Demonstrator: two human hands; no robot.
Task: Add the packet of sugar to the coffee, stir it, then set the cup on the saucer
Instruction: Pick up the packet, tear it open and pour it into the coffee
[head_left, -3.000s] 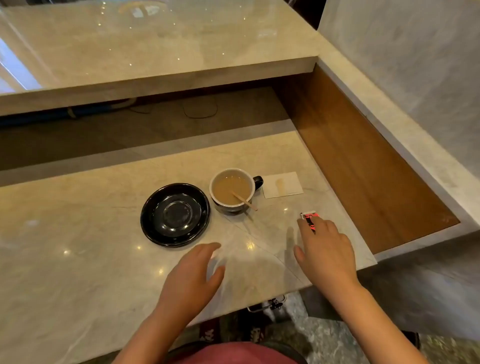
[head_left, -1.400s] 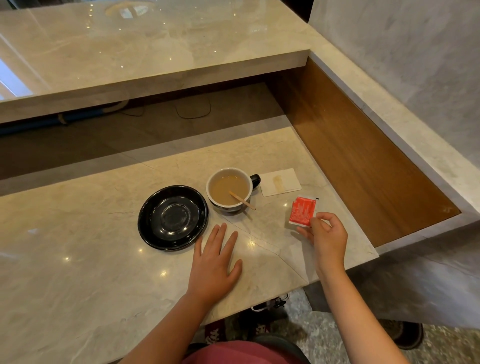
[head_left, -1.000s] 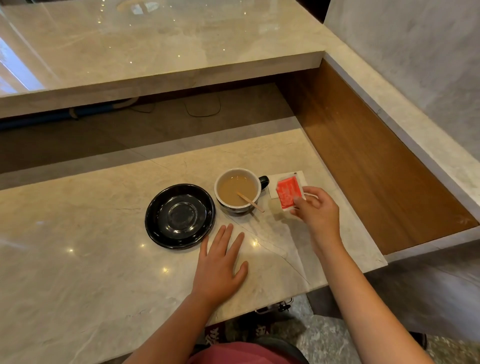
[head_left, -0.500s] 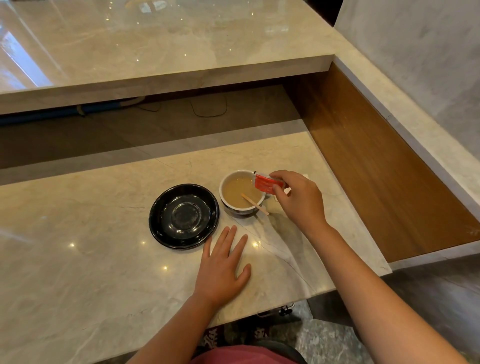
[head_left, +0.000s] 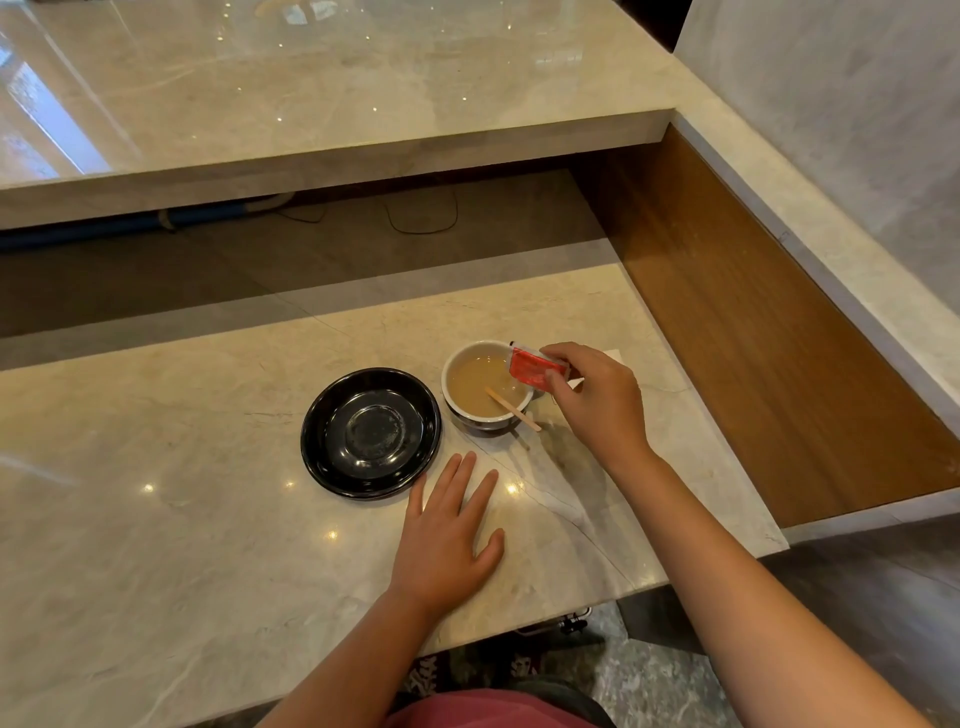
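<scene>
Worktop (head_left: 156, 519): pale veined marble, glossy, with small light reflections. Near edge ran diagonally from lower left to a corner at right, below which a dark patterned floor (head_left: 649, 675) showed. Right side bounded by a brown wood panel (head_left: 753, 364) rising to a marble ledge. Far side dropped to a recessed dark shelf (head_left: 311, 260) carrying a blue pipe (head_left: 130, 226) and a thin black cable (head_left: 421, 218), overhung by a raised marble counter (head_left: 311, 93). Broad bare surface lay to the left of the saucer; a narrower strip lay between the cup and the wood panel.

Saucer (head_left: 371, 432): black, round, shiny, nothing on it, flat on the worktop just left of the cup, not touching it so far as could be told.

Cup (head_left: 487, 385): white inside, dark outside, standing on the worktop. Held light brown coffee to well below the rim. A wooden stirrer (head_left: 511, 409) leaned in the coffee, its outer end over the near right rim.

Sugar packet (head_left: 534, 368): red, tilted, held over the cup's right rim, one corner above the coffee. Whether sugar was falling could not be told.

Right hand (head_left: 597, 400): pinching the packet between thumb and fingers, just right of the cup, partly covering a white paper (head_left: 613, 355) on the worktop.

Left hand (head_left: 449, 535): released, palm down, fingers spread flat on the worktop, fingertips near the saucer's near edge.
</scene>
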